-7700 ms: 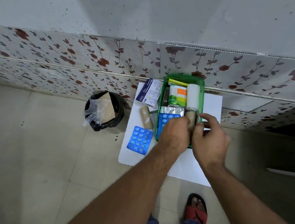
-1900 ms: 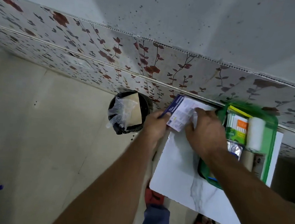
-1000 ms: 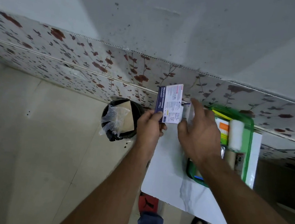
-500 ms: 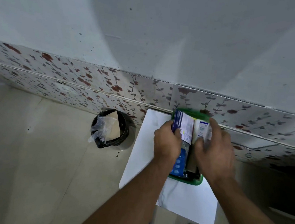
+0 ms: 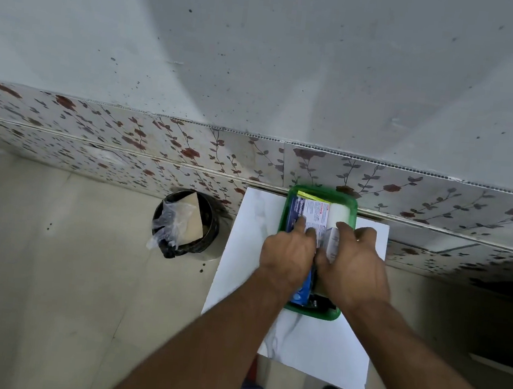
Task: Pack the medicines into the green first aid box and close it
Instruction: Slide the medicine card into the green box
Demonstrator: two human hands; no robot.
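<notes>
Floor (image 5: 62,284) carries white board (image 5: 311,344), bin (image 5: 186,224); green box (image 5: 310,312) on board.

My feed is dim and bluish, with soft, even light and no glare. Broad faint shadows fan across the wall (image 5: 265,51). The wide lens bends the tile border (image 5: 126,147) at the edges. Detail is soft throughout, and the right corner sinks into darkness.
</notes>
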